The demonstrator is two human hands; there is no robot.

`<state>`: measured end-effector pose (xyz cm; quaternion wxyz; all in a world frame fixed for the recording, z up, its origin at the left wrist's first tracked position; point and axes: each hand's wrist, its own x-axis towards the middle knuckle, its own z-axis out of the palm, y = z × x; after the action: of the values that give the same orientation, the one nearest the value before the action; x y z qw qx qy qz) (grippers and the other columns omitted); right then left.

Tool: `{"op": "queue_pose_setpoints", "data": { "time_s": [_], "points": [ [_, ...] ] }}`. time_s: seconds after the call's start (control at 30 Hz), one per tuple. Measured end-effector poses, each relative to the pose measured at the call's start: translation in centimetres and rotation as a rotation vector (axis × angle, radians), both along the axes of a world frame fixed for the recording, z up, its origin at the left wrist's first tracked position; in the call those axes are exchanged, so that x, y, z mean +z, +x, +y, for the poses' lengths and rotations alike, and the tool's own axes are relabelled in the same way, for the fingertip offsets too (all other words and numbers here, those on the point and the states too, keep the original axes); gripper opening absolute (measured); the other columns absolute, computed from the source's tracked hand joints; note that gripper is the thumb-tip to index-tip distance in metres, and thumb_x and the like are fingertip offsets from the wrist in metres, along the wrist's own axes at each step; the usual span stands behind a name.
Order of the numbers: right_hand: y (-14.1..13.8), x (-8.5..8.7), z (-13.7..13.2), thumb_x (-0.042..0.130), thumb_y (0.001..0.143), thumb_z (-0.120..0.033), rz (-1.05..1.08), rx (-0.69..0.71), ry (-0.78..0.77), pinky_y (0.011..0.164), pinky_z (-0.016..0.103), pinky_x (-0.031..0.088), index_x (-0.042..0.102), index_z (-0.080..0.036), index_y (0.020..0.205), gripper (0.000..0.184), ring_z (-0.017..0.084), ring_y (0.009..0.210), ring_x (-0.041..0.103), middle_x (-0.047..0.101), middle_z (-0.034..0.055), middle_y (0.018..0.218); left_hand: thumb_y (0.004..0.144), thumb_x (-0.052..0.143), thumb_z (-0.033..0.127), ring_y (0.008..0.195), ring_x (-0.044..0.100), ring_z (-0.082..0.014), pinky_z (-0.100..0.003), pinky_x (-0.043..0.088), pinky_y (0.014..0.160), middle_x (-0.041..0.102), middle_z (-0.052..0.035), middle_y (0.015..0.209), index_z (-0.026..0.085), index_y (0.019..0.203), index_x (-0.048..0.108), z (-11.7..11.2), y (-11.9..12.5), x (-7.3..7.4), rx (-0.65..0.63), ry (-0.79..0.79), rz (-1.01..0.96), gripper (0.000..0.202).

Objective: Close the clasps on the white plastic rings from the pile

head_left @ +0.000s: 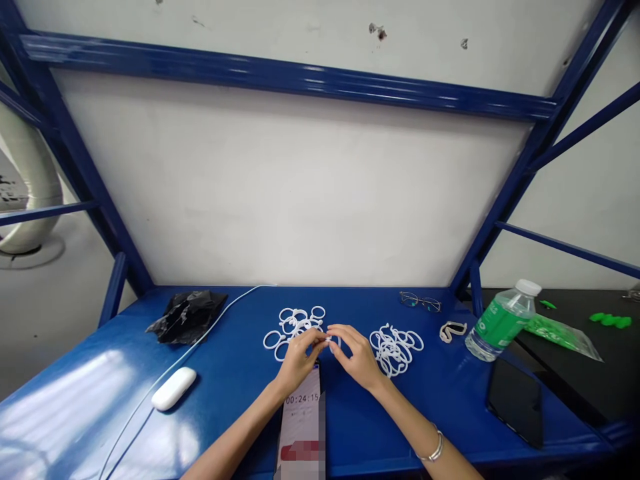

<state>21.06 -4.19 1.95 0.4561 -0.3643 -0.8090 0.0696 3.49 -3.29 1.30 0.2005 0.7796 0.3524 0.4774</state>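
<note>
My left hand (299,360) and my right hand (356,355) meet at the middle of the blue table (235,373), fingertips pinched together on a small white plastic ring (331,339). Just beyond my left hand lies a loose pile of white rings (293,325). A second, tangled pile of white rings (396,348) sits right of my right hand. A phone showing a timer (301,420) lies on the table under my wrists.
A white case (173,388) with a white cable (210,327) lies at the left, a crumpled black bag (186,315) behind it. Glasses (420,301), a small white clip (452,330), a green-labelled bottle (501,321) and a dark phone (516,401) are at the right. Blue shelf posts flank the table.
</note>
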Motion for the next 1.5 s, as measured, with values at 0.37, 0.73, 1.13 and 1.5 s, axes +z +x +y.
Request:
{"op": "queue_pose_setpoints", "data": {
  "time_s": [0.37, 0.73, 1.13, 1.5],
  "points": [
    [0.2, 0.3, 0.0, 0.051, 0.095, -0.030, 0.028, 0.093, -0.048, 0.088, 0.037, 0.051, 0.062, -0.023, 0.108, 0.018, 0.022, 0.100, 0.062, 0.068, 0.0077, 0.104, 0.091, 0.052, 0.036, 0.060, 0.060, -0.0135, -0.023, 0.047, 0.060, 0.065, -0.0025, 0.068, 0.017, 0.079, 0.065, -0.3, 0.1, 1.0, -0.036, -0.120, -0.095, 0.026],
    [-0.3, 0.7, -0.5, 0.049, 0.093, -0.026, 0.192, 0.075, -0.126, 0.077, 0.031, 0.056, 0.063, -0.021, 0.102, 0.018, 0.019, 0.088, 0.066, 0.068, 0.0071, 0.098, 0.093, 0.048, 0.035, 0.068, 0.057, -0.0137, -0.023, 0.045, 0.064, 0.063, -0.0039, 0.075, 0.016, 0.080, 0.064, -0.6, 0.3, 1.4, -0.090, -0.140, -0.046, 0.027],
    [-0.4, 0.2, -0.2, 0.051, 0.093, -0.029, 0.441, 0.170, -0.324, 0.080, 0.030, 0.055, 0.065, -0.024, 0.106, 0.019, 0.022, 0.105, 0.062, 0.065, 0.0074, 0.112, 0.090, 0.053, 0.037, 0.105, 0.057, -0.0209, -0.026, 0.051, 0.075, 0.058, -0.0096, 0.114, 0.020, 0.087, 0.065, -0.2, 0.2, 1.2, -0.157, -0.225, -0.029, 0.022],
    [-0.3, 0.1, 0.0, 0.053, 0.093, -0.033, 0.454, 0.201, -0.365, 0.082, 0.032, 0.055, 0.068, -0.025, 0.109, 0.023, 0.023, 0.107, 0.061, 0.065, 0.0084, 0.115, 0.083, 0.063, 0.037, 0.093, 0.063, -0.0201, -0.026, 0.050, 0.070, 0.067, -0.0079, 0.103, 0.018, 0.079, 0.066, 0.0, 0.0, 1.3, -0.119, -0.273, -0.068, 0.019]
  ]
}}
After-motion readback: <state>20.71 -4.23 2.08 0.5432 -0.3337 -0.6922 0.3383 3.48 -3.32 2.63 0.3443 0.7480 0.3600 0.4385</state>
